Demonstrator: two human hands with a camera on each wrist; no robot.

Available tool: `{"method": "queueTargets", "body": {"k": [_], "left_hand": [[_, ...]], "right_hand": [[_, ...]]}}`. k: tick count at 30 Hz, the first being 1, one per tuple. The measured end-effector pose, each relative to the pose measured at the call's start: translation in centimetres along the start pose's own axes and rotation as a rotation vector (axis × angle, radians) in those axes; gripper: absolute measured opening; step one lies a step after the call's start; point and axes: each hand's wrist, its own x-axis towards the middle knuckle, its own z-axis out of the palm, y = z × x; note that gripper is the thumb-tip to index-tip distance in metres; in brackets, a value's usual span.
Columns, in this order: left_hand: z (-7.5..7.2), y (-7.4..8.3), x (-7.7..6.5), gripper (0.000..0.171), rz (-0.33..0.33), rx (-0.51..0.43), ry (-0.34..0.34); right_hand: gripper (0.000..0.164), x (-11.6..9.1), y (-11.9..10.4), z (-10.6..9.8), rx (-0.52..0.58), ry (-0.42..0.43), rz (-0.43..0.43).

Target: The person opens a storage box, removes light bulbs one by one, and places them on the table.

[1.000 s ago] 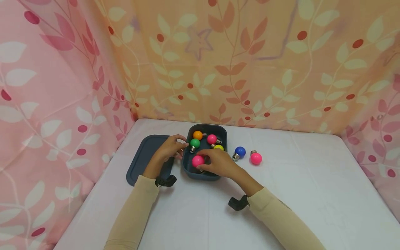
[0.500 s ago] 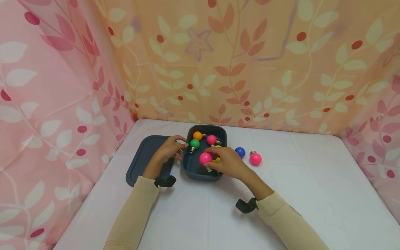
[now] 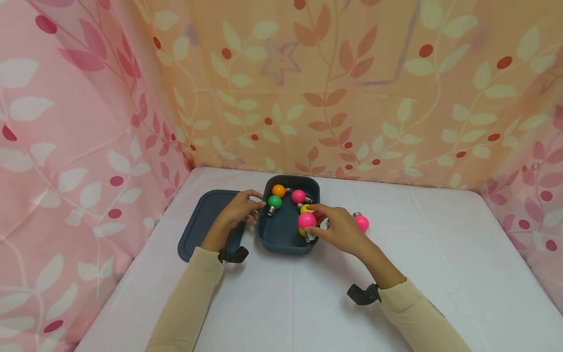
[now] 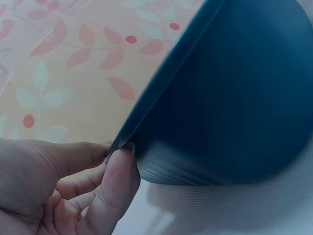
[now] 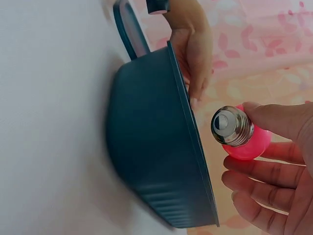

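Note:
My left hand (image 3: 239, 209) pinches the left rim of a dark blue-grey box (image 3: 281, 248) between thumb and finger, as the left wrist view shows. My right hand (image 3: 343, 227) holds a pink light bulb (image 3: 306, 221) by thumb and fingertips over the box's right side. Its metal screw base (image 5: 232, 126) faces the camera in the right wrist view. Inside the box lie an orange bulb (image 3: 278, 190), a green bulb (image 3: 274, 202), another pink bulb (image 3: 298, 196) and yellow bulbs (image 3: 306, 209), partly covered by the held bulb and fingers.
Flat on the white-covered table (image 3: 281, 303), the box's lid (image 3: 202, 220) lies left of the box, partly under my left arm. Right of my right hand lies a loose pink bulb (image 3: 362, 223). Patterned cloth (image 3: 334, 98) hangs behind and at both sides.
My right hand has carried the pink bulb rightward across the box, from its front middle to the right side. The hand now covers the loose blue bulb. My left hand stays put.

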Motion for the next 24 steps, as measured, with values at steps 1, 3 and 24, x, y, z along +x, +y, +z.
{"method": "queueTargets", "body": {"k": [1,3,24], "left_hand": [[0.0,0.0,0.0,0.034,0.002,0.002,0.001],[0.0,0.0,0.1,0.035,0.006,0.004,0.002],[0.2,0.2,-0.3,0.036,0.012,0.009,0.008]], "right_hand": [[0.050,-0.2,0.1,-0.2,-0.001,0.008,0.001],[0.049,-0.5,0.2,-0.5,-0.001,0.023,-0.007],[0.051,-4.4,2.8,-4.0,0.087,0.043,0.114]]}}
